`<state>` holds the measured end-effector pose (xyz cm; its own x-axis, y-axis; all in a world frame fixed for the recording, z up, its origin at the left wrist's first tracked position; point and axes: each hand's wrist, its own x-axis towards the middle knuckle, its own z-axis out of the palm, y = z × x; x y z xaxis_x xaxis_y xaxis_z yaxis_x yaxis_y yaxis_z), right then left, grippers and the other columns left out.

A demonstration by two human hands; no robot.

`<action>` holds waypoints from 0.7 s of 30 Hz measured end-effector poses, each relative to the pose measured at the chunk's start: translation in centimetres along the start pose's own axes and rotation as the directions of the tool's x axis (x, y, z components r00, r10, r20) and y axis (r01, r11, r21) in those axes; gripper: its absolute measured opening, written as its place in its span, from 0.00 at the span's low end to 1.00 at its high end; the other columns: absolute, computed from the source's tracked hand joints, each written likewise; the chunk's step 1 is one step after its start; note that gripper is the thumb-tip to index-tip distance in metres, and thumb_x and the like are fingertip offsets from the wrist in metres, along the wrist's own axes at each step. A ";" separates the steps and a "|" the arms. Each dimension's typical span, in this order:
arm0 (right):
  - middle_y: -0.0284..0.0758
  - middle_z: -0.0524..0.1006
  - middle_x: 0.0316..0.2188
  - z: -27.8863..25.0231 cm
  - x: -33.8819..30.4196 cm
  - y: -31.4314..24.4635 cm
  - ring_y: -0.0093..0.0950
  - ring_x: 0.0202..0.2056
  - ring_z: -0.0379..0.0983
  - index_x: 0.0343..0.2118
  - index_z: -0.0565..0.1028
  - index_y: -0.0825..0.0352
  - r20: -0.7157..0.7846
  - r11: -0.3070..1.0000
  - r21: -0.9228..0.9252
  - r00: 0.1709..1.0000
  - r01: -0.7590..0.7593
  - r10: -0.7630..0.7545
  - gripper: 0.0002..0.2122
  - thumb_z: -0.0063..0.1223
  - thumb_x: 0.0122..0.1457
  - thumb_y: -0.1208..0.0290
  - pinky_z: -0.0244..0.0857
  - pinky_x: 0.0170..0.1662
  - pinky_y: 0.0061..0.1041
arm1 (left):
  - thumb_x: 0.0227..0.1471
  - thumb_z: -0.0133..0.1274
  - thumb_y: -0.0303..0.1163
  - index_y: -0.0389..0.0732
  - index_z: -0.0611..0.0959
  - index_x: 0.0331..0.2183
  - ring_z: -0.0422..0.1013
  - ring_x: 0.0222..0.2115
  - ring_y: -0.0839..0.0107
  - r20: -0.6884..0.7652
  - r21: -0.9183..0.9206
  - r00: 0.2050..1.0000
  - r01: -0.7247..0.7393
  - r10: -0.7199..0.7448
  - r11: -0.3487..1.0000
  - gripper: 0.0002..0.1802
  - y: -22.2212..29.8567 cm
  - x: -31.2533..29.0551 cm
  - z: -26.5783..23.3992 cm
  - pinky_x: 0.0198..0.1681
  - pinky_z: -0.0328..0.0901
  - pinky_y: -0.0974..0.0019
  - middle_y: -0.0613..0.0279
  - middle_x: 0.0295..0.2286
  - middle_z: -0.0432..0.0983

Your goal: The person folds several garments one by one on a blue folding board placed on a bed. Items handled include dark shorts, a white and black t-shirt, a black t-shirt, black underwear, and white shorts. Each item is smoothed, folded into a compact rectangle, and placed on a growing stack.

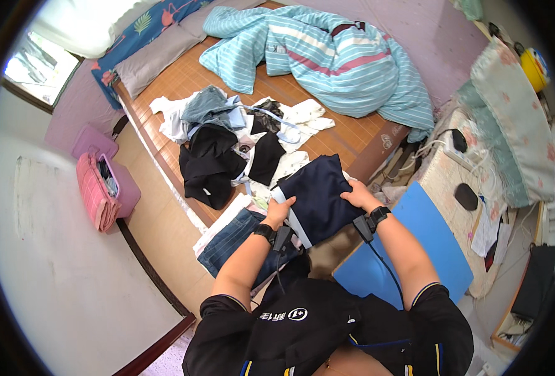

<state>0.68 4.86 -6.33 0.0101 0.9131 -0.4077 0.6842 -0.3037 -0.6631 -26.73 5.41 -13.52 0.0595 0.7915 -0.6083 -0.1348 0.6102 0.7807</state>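
The left grip (280,212) and right grip (356,195) hold a dark blue cloth (315,202), the jeans (230,243) look folded, and the messy pile (211,153) on the bed (346,136) seems left to do.

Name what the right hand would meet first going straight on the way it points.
The right hand would first meet the navy cloth whose edge it grips; past that, probably the clothes pile on the bed, though depth is unclear.

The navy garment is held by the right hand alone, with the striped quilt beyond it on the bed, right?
No: the head view shows the left hand and right hand both holding the navy garment. The striped quilt is beyond it on the bed.
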 end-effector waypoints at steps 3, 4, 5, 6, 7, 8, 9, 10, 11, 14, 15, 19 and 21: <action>0.48 0.64 0.45 3.7 2.3 3.4 0.44 0.46 0.61 0.50 0.59 0.66 -0.032 0.965 -0.259 0.999 -0.037 0.030 0.30 0.55 0.43 0.64 0.57 0.48 0.34 | 0.36 0.57 0.27 0.28 0.58 0.46 0.66 0.38 0.57 -0.205 0.362 0.979 0.079 -0.004 0.929 0.36 0.1 0.2 -0.2 0.42 0.62 0.62 0.44 0.38 0.66; 0.47 0.62 0.46 4.0 1.9 2.2 0.44 0.47 0.60 0.51 0.57 0.65 0.013 0.928 -0.359 0.994 -0.095 0.106 0.31 0.55 0.43 0.64 0.57 0.48 0.35 | 0.35 0.57 0.27 0.28 0.55 0.48 0.63 0.41 0.53 -0.227 0.454 0.972 0.044 0.068 0.890 0.39 -1.0 0.5 -0.6 0.45 0.60 0.61 0.41 0.41 0.63; 0.46 0.61 0.47 4.1 1.3 0.5 0.44 0.48 0.58 0.52 0.55 0.63 0.041 0.878 -0.455 0.982 -0.148 0.186 0.32 0.55 0.43 0.65 0.56 0.49 0.36 | 0.34 0.56 0.27 0.27 0.52 0.49 0.61 0.44 0.50 -0.234 0.548 0.962 0.009 0.143 0.837 0.42 -0.1 -0.2 -0.3 0.47 0.58 0.60 0.37 0.43 0.60; 0.42 0.60 0.47 5.0 1.0 0.9 0.41 0.48 0.57 0.53 0.55 0.62 0.017 0.856 -0.505 0.990 -0.111 0.139 0.32 0.55 0.43 0.65 0.55 0.49 0.36 | 0.33 0.54 0.25 0.29 0.47 0.51 0.53 0.49 0.45 -0.169 0.695 0.963 -0.035 0.211 0.719 0.46 0.8 -1.4 0.2 0.52 0.52 0.59 0.34 0.46 0.54; 0.41 0.58 0.48 5.8 0.5 1.0 0.41 0.49 0.55 0.53 0.55 0.62 0.005 0.854 -0.512 0.994 -0.092 0.110 0.33 0.56 0.42 0.65 0.54 0.48 0.38 | 0.32 0.53 0.24 0.32 0.50 0.52 0.50 0.50 0.45 -0.079 0.740 0.928 -0.191 0.365 0.645 0.44 1.6 -2.3 0.7 0.53 0.49 0.58 0.35 0.47 0.52; 0.41 0.57 0.48 6.0 -0.1 0.2 0.41 0.49 0.55 0.53 0.56 0.61 -0.010 0.856 -0.514 0.999 -0.049 0.051 0.34 0.57 0.41 0.64 0.55 0.47 0.39 | 0.31 0.54 0.26 0.34 0.52 0.52 0.49 0.51 0.46 0.080 0.861 0.879 -0.299 0.471 0.412 0.45 2.3 -2.7 0.9 0.54 0.48 0.58 0.36 0.48 0.51; 0.41 0.57 0.49 6.2 -0.7 -0.7 0.40 0.49 0.54 0.52 0.56 0.61 -0.026 0.856 -0.516 1.000 -0.007 -0.008 0.35 0.58 0.39 0.64 0.55 0.46 0.40 | 0.31 0.56 0.27 0.35 0.53 0.53 0.48 0.52 0.47 0.258 0.911 0.811 -0.385 0.525 0.146 0.46 2.9 -3.1 1.1 0.54 0.47 0.57 0.37 0.50 0.49; 0.41 0.55 0.50 6.5 -1.3 -1.2 0.41 0.50 0.54 0.52 0.56 0.60 -0.028 0.868 -0.495 0.998 0.028 -0.048 0.36 0.60 0.38 0.62 0.55 0.46 0.41 | 0.30 0.56 0.30 0.38 0.55 0.52 0.46 0.53 0.48 0.385 0.886 0.782 -0.461 0.491 0.040 0.45 3.8 -3.9 1.7 0.55 0.45 0.56 0.39 0.51 0.48; 0.42 0.54 0.52 7.2 -1.3 -1.6 0.41 0.50 0.53 0.53 0.55 0.60 -0.028 0.861 -0.504 0.996 0.063 -0.089 0.38 0.62 0.36 0.60 0.57 0.44 0.43 | 0.30 0.57 0.32 0.40 0.58 0.52 0.45 0.54 0.49 0.498 0.846 0.742 -0.529 0.448 -0.064 0.44 4.3 -4.3 2.1 0.55 0.44 0.55 0.41 0.52 0.47; 0.43 0.51 0.54 8.7 -1.7 -3.1 0.42 0.52 0.50 0.54 0.54 0.58 0.020 0.880 -0.458 0.991 0.127 -0.133 0.42 0.64 0.33 0.58 0.60 0.40 0.46 | 0.32 0.57 0.39 0.41 0.57 0.53 0.40 0.56 0.47 0.433 0.899 0.876 -0.405 0.212 -0.164 0.45 1.8 -3.3 2.2 0.55 0.42 0.51 0.41 0.53 0.44; 0.43 0.49 0.55 9.1 -1.9 -3.7 0.42 0.54 0.47 0.54 0.53 0.57 0.071 0.886 -0.452 0.994 0.106 -0.083 0.43 0.64 0.33 0.57 0.58 0.42 0.48 | 0.32 0.56 0.39 0.41 0.56 0.53 0.40 0.55 0.47 0.394 0.912 0.891 -0.347 0.225 -0.220 0.45 0.0 -2.5 1.8 0.55 0.43 0.51 0.39 0.53 0.44; 0.40 0.44 0.57 11.5 -1.5 -4.0 0.42 0.57 0.39 0.55 0.51 0.55 0.142 0.854 -0.519 0.989 0.031 0.050 0.45 0.65 0.33 0.56 0.57 0.43 0.54 | 0.36 0.53 0.36 0.38 0.50 0.55 0.36 0.55 0.38 0.303 0.941 0.952 -0.293 0.036 -0.167 0.46 -1.2 -2.3 1.3 0.46 0.60 0.55 0.30 0.53 0.37; 0.40 0.44 0.57 12.8 -1.3 -3.7 0.42 0.58 0.38 0.55 0.51 0.55 0.159 0.828 -0.561 0.981 -0.002 0.110 0.45 0.65 0.33 0.56 0.57 0.42 0.54 | 0.39 0.50 0.33 0.37 0.47 0.55 0.31 0.54 0.33 0.264 0.943 0.958 -0.280 -0.112 -0.177 0.44 -2.1 -1.5 1.6 0.46 0.60 0.55 0.25 0.52 0.30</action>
<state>-11.17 1.28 -11.35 -0.0306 0.8190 -0.5730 0.9754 -0.1009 -0.1962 -24.98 2.96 -14.01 0.3330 0.6994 -0.6324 0.9403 -0.2963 0.1675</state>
